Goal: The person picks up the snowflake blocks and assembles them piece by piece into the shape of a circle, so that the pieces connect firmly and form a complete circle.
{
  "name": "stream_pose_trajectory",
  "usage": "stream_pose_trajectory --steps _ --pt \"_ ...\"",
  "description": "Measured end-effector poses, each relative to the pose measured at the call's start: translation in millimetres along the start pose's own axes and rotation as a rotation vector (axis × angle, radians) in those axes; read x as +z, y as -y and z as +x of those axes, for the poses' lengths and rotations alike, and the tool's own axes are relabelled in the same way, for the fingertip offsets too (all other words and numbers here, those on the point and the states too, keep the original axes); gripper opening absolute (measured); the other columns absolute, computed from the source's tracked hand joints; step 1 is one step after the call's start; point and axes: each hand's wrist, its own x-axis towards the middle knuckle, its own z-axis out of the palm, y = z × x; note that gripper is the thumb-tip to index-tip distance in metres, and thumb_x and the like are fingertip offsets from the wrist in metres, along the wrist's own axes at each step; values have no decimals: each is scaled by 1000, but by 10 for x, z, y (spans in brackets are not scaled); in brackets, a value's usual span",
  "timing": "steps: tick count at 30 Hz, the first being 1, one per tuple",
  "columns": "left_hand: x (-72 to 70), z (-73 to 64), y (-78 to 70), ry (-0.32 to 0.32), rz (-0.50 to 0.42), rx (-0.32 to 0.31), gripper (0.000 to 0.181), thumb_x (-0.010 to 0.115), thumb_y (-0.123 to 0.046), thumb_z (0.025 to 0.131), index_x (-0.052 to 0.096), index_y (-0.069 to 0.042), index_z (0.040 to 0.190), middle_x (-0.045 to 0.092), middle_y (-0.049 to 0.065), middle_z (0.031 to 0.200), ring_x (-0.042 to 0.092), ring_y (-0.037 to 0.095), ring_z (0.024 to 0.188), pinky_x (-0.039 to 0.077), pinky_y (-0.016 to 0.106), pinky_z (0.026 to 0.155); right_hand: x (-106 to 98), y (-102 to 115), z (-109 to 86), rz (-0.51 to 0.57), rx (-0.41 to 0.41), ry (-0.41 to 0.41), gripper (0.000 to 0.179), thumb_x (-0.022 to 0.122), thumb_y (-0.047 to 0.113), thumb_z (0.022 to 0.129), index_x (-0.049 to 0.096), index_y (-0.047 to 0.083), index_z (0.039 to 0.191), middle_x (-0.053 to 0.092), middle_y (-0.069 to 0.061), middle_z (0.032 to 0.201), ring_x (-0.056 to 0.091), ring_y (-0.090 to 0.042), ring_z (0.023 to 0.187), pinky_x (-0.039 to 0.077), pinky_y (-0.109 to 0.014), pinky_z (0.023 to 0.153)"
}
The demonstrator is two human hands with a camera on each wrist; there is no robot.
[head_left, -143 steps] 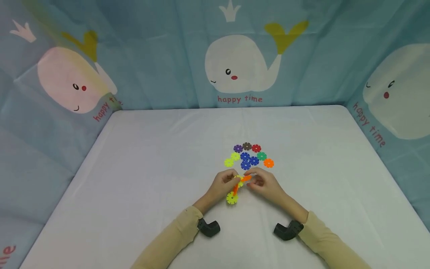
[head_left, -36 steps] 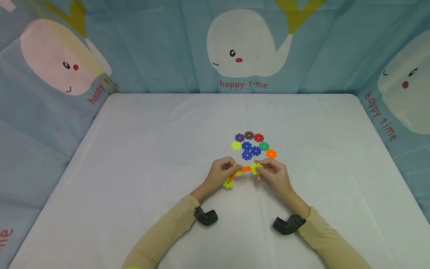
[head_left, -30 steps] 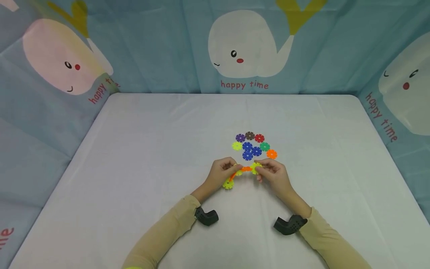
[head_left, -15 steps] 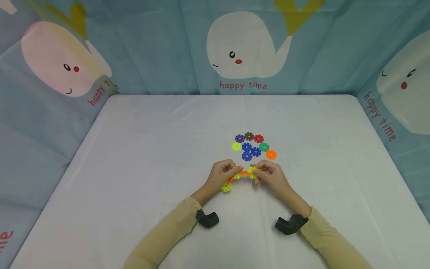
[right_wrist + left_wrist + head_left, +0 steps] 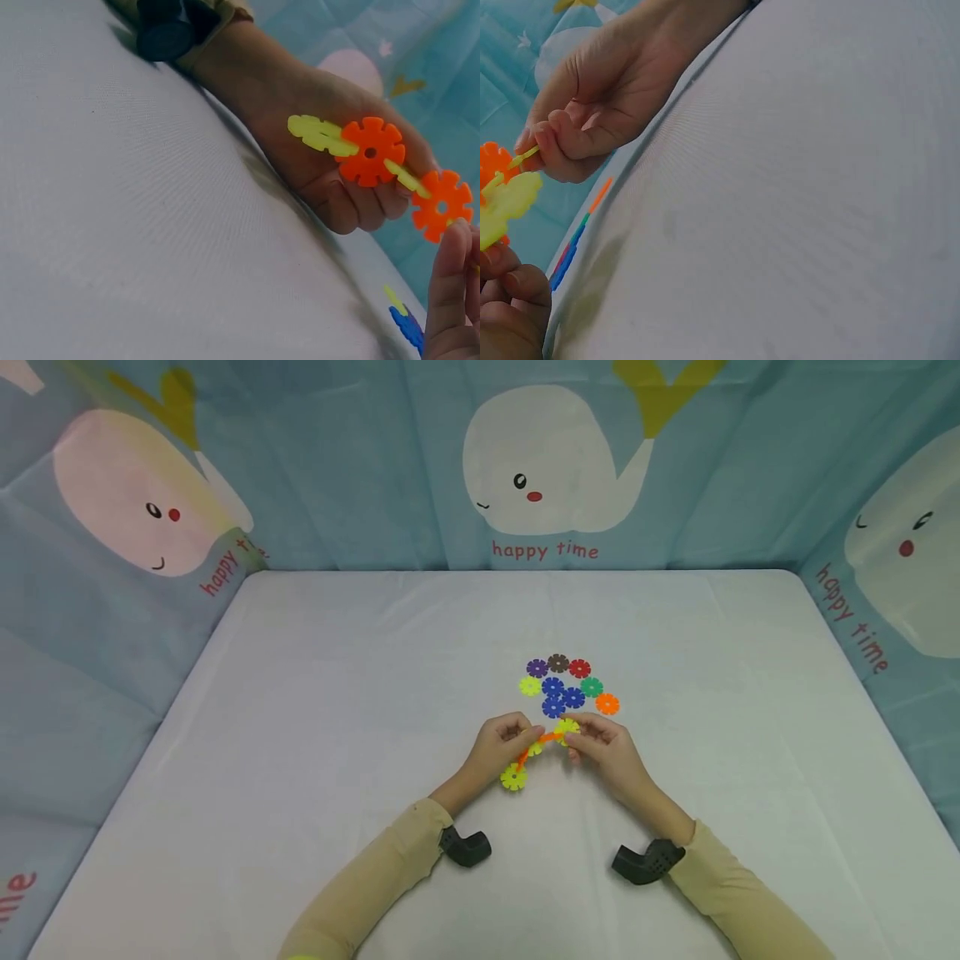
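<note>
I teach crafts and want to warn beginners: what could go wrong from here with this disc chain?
The chain has a yellow disc at its free end that no fingers hold, so it might drop if its joint is slack. The right hand pinches the opposite yellow disc; pressing crookedly could twist the orange disc beside it. The blue discs lie just beyond that hand, so a forward slip might scatter them.
</note>
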Motion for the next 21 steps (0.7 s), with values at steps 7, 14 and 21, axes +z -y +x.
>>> stream_pose_trajectory --steps 7,14,21 --pt "-1 17 -23 17 -39 -85 16 56 -4 88 52 7 76 49 1 67 41 12 57 35 20 51 7 6 14 249 76 -16 11 48 -9 87 44 1 89 57 -5 69 57 -13 60 48 -21 58" --pt "8 17 -26 94 -37 -144 11 53 -1 88 53 9 84 52 1 74 45 9 61 39 18 57 -12 5 14 318 152 93 10 49 -8 88 46 2 88 57 -8 74 60 -14 66 49 -23 62" --pt "22 11 -44 115 35 -140 12 52 -5 90 54 6 84 51 0 72 43 7 58 36 18 54 -13 18 4 344 187 106 12 47 -10 87 45 1 91 58 -9 78 63 -19 74 48 -27 69"
